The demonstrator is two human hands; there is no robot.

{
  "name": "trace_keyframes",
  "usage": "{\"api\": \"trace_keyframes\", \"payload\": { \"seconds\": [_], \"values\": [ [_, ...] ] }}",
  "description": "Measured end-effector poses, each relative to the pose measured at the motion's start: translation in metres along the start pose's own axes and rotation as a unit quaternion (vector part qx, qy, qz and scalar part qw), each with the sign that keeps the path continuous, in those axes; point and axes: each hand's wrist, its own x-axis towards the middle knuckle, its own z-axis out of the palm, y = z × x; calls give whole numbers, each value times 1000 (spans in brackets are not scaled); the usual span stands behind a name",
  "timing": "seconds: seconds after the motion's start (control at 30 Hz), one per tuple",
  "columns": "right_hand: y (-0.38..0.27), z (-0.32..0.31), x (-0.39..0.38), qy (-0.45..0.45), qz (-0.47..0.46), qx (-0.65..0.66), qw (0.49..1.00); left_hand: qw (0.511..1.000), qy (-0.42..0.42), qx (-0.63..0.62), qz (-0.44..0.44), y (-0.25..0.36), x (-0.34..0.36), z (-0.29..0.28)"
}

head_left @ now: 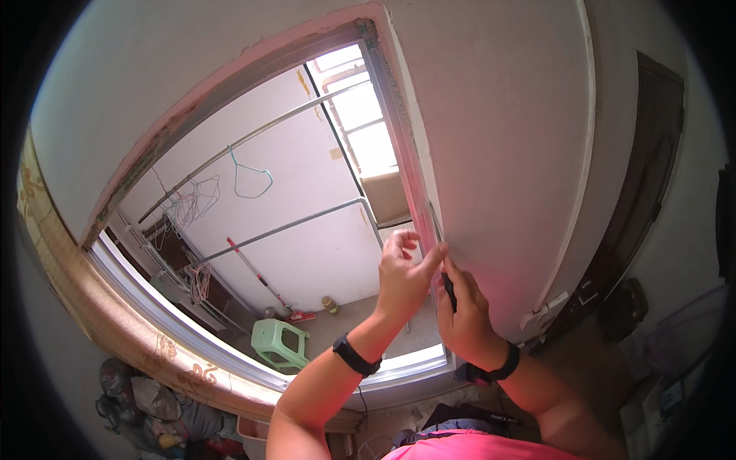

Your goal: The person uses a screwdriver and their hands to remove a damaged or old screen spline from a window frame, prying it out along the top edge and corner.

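My left hand (405, 268) is up at the right side of a bare window opening. Its fingers are loosely bent, slightly blurred and apart from the stretched thumb, with nothing seen between them. The thumb tip is close to my right fingertips. My right hand (466, 318) is closed around a slim tool with a black handle (449, 291). The tool points up along the wall edge; its tip is too thin to make out. Both hands are beside the pinkish, rough side jamb (418, 180) of the opening. Each wrist wears a black band.
A white sill track (253, 364) runs along the bottom of the opening. Beyond it are a green plastic stool (280, 343), a red-handled mop (261, 280), metal rails and wire hangers (249, 180). Filled bags (146, 399) lie at lower left. A dark door (640, 176) stands at right.
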Motion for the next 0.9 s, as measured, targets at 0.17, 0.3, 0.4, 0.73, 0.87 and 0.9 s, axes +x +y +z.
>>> {"api": "trace_keyframes", "payload": {
  "seconds": [0.17, 0.3, 0.4, 0.73, 0.87, 0.9],
  "values": [
    [3, 3, -17, -9, 45, 39, 998, 997, -18, -38, -70, -15, -15, 6],
    [2, 3, -6, 4, 1, 8, 1000, 999, 0, -5, -35, -5, -8, 4],
    [-9, -1, 20, 17, -25, -16, 999, 999, 5, -39, -20, 9, 6, 1],
    [5, 10, -27, -5, 45, 4, 999, 1000, 18, 25, 3, -24, -22, 7],
    [10, 9, -58, -28, 92, 16, 995, 998, -11, -15, -64, -39, -44, 16],
    [10, 8, -60, -26, 94, 15, 995, 995, -9, -40, -93, -39, -46, 16]
  ]
}}
